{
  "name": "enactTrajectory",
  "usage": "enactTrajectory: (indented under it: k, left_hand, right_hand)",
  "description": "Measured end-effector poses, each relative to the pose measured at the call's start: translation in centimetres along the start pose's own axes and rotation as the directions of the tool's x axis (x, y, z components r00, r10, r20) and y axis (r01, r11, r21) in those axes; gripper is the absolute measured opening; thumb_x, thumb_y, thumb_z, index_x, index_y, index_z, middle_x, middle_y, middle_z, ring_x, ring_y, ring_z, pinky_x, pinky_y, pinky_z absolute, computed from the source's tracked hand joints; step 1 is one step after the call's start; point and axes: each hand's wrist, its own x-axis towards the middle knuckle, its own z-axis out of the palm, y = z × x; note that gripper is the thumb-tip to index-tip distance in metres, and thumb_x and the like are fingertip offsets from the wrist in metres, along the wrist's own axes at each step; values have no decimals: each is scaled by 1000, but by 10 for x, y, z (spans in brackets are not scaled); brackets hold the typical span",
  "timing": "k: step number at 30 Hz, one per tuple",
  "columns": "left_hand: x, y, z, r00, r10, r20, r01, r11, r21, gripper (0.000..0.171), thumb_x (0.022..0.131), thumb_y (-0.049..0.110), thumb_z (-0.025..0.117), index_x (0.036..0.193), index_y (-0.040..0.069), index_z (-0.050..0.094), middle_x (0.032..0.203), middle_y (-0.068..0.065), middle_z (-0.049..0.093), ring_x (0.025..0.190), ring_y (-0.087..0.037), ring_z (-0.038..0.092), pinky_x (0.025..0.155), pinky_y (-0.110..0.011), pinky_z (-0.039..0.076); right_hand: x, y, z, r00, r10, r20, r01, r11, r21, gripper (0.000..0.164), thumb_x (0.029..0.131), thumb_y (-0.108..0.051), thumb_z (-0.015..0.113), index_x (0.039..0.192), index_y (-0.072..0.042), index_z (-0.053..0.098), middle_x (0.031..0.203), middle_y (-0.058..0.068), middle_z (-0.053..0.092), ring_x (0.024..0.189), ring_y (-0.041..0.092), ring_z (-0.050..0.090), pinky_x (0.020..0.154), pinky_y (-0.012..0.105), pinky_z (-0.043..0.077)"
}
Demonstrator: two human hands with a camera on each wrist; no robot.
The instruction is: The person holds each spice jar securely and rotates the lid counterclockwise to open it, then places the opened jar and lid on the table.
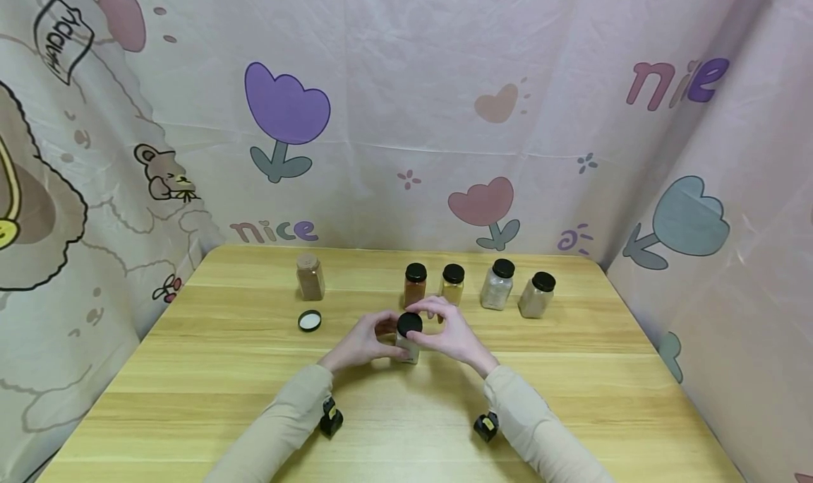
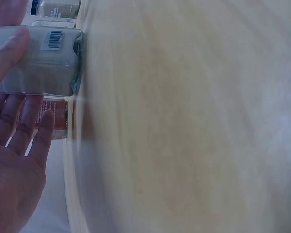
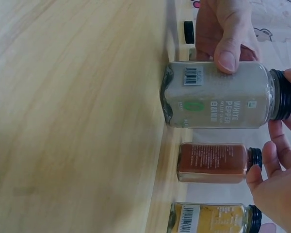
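A clear glass jar of white pepper (image 3: 213, 97) stands upright at the middle of the table. My left hand (image 1: 365, 342) holds its body, thumb on the near side and fingers behind. At the top, my right hand (image 1: 454, 333) pinches the jar's black lid (image 1: 409, 323) between thumb and fingers. The lid sits on the jar's neck. In the left wrist view the jar's base (image 2: 77, 60) is close to the tabletop, and a barcode label shows on its side.
Behind stand a reddish-brown spice jar (image 1: 415, 292), a yellow one (image 1: 452, 289) and two pale ones (image 1: 497, 291) (image 1: 536, 298), all black-capped. Back left is a lidless brown-filled jar (image 1: 310, 283), with a loose black lid (image 1: 309, 320), white inside up, before it. Patterned curtains (image 1: 394, 116) surround the table.
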Motion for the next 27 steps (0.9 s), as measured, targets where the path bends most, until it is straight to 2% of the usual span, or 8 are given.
enactTrajectory:
  k: [5, 11, 16, 20, 27]
  left_hand:
    - [0, 0, 0, 1000, 1, 1, -1, 1000, -3, 52, 77, 12, 87, 123, 4, 64, 121, -14, 70, 115, -27, 67, 100, -22, 52]
    - [0, -1, 0, 1000, 13, 2, -13, 1000, -1, 52, 77, 12, 87, 123, 5, 64, 121, -13, 70, 113, -24, 68, 100, -21, 52]
    - [0, -1, -1, 1000, 17, 3, -17, 1000, -4, 51, 78, 12, 87, 123, 5, 64, 121, -14, 70, 114, -25, 68, 100, -22, 52]
    - [0, -1, -1, 1000, 11, 2, -11, 1000, -7, 51, 78, 13, 87, 123, 4, 64, 120, -14, 70, 114, -26, 68, 100, -23, 53]
    - [0, -2, -1, 1000, 8, 4, -8, 1000, -10, 51, 78, 14, 87, 122, 5, 64, 120, -14, 71, 114, -25, 68, 100, -22, 52]
  right_hand:
    - [0, 4, 2, 999, 43, -17, -43, 999, 6, 47, 80, -10, 84, 124, -5, 69, 117, 13, 68, 98, 32, 45, 82, 36, 37]
    - [-1, 2, 2, 997, 72, -36, -72, 997, 2, 47, 78, -13, 86, 122, -7, 70, 113, 11, 68, 96, 28, 44, 80, 28, 32]
    - [0, 1, 1, 998, 58, -34, -58, 998, 5, 38, 80, -19, 86, 115, -14, 73, 107, 6, 69, 96, 27, 46, 80, 35, 35]
    - [0, 1, 0, 999, 29, -17, -29, 999, 15, 36, 82, -20, 84, 115, -14, 74, 108, 7, 69, 96, 32, 47, 79, 38, 37]
    - [0, 0, 0, 1000, 24, 0, -24, 1000, 9, 39, 84, -18, 82, 120, -9, 72, 115, 8, 69, 97, 32, 47, 81, 33, 36]
